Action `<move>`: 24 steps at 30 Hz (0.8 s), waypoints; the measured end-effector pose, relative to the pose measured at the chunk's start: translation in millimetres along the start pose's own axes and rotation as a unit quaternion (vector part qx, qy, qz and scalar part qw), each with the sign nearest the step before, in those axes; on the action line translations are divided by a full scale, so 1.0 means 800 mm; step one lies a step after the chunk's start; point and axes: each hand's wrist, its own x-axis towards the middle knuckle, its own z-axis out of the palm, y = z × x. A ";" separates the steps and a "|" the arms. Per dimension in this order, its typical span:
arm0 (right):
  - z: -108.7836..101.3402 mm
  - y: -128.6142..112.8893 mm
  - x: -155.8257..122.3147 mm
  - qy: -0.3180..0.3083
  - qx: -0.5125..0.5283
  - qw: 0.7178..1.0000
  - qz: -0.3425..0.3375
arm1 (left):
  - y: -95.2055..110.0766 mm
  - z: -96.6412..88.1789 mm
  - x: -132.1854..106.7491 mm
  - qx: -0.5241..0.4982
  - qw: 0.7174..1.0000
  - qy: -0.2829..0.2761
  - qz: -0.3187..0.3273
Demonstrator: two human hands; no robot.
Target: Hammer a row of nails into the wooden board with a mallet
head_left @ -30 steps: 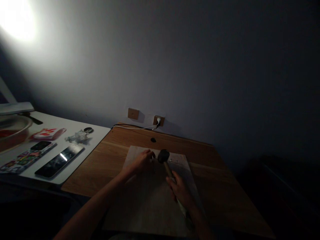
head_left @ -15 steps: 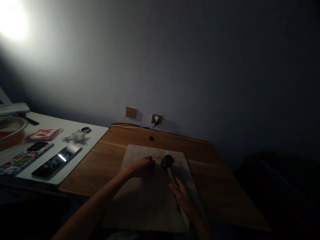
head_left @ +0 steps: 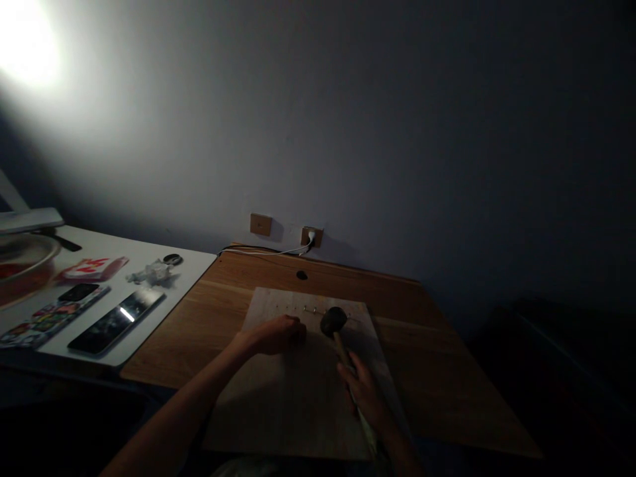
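Observation:
My right hand (head_left: 366,391) is wrapped round the wooden handle of a mallet (head_left: 333,322), whose dark rounded head hovers over or rests on a pale wooden board (head_left: 291,417); I cannot tell which. Along the board's far side runs a row of small nails (head_left: 315,310), several of them upright, with the mallet head hiding part of the row. Just on the near side of that row is my left hand (head_left: 279,334), its fingers curled inward. Shadow covers those fingertips, so anything between them is hidden.
The board lies on a brown wooden desk (head_left: 432,344). A white table (head_left: 199,265) adjoins it at left, bearing a phone (head_left: 118,320), a patterned case (head_left: 47,319), a red-and-white packet (head_left: 94,268), crumpled plastic (head_left: 155,271) and a bowl (head_left: 30,271). Cables (head_left: 263,251) run to a wall socket (head_left: 312,236).
My left hand has drawn back slightly from the nails, toward me, uncovering more of the row. The mallet and my right hand have hardly moved.

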 end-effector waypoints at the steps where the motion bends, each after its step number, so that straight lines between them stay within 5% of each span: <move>1: 0.000 -0.001 0.000 0.002 -0.002 1.000 -0.001 | 0.001 -0.002 -0.001 0.009 1.000 -0.008 -0.002; 7: 0.001 -0.008 -0.004 -0.001 -0.002 1.000 0.007 | -0.003 -0.009 -0.003 -0.005 1.000 0.008 -0.013; 15: 0.000 -0.004 -0.001 -0.007 0.007 1.000 0.007 | -0.053 -0.002 0.030 -0.052 0.961 0.225 -0.153; 24: 0.000 -0.009 -0.004 -0.007 0.006 1.000 0.011 | -0.066 0.015 0.032 -0.054 0.951 0.279 -0.120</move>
